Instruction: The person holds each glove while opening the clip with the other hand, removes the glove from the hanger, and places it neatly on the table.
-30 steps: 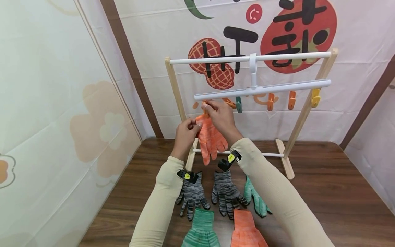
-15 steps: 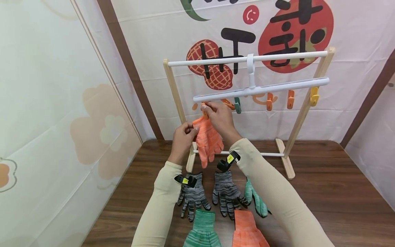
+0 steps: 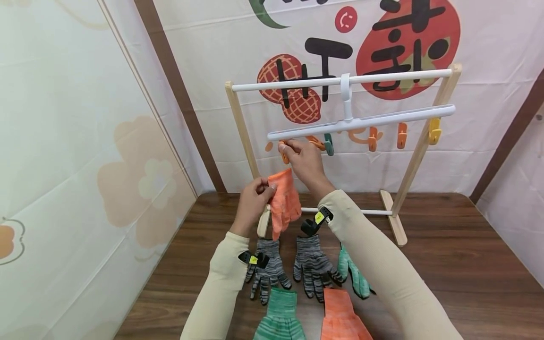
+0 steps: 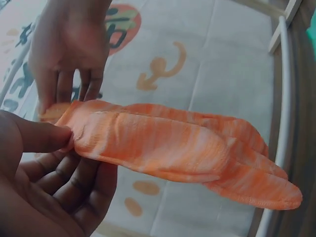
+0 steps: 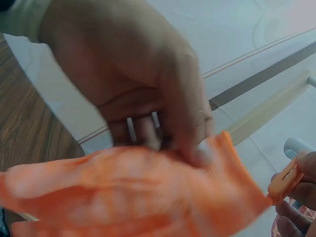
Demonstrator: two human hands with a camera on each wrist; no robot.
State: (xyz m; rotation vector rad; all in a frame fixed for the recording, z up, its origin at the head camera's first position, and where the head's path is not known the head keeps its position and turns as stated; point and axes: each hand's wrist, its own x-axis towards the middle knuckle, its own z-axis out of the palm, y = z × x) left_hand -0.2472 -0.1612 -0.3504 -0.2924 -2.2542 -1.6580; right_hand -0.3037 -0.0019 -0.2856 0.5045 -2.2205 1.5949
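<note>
An orange knit glove hangs fingers down from my left hand, which pinches its cuff edge between thumb and fingers. Just above the cuff, my right hand pinches an orange clothespin under the left end of the white hanger. In the head view a small gap shows between clothespin and cuff. The left wrist view has the glove stretched across it, the right hand behind the cuff. In the right wrist view the clothespin sits by the cuff's corner.
The hanger hangs from a rack with wooden legs. More clothespins, green, orange and yellow, hang along it. On the wooden table lie grey gloves, green gloves and another orange glove.
My left hand has drawn the orange glove down and slightly left, from the clothespin to below it. The right hand stays at the clothespin under the hanger's left end.
</note>
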